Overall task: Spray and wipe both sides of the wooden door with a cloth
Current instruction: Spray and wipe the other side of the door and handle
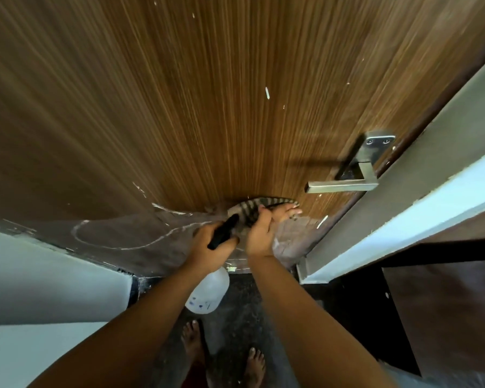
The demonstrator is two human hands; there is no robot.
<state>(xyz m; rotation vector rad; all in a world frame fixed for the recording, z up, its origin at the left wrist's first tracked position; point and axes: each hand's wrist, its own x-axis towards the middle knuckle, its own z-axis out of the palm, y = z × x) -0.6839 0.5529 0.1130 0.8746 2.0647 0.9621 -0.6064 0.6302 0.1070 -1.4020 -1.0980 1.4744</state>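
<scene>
The wooden door (207, 93) with vertical grain fills the upper view, flecked with white paint marks. My left hand (212, 247) grips the black trigger head of a white spray bottle (207, 294), which hangs below the hand. My right hand (263, 231) presses a striped grey cloth (256, 207) flat against the door, just below and left of the metal lever handle (345, 186). The lower door (109, 233) looks darker, with a chalky white swirl on it.
The door frame (403, 177) and a pale blue-white wall run down the right side. A white wall (39, 289) stands at left. Dark furniture (431, 303) sits low right. My bare feet (221, 354) stand on a dark speckled floor.
</scene>
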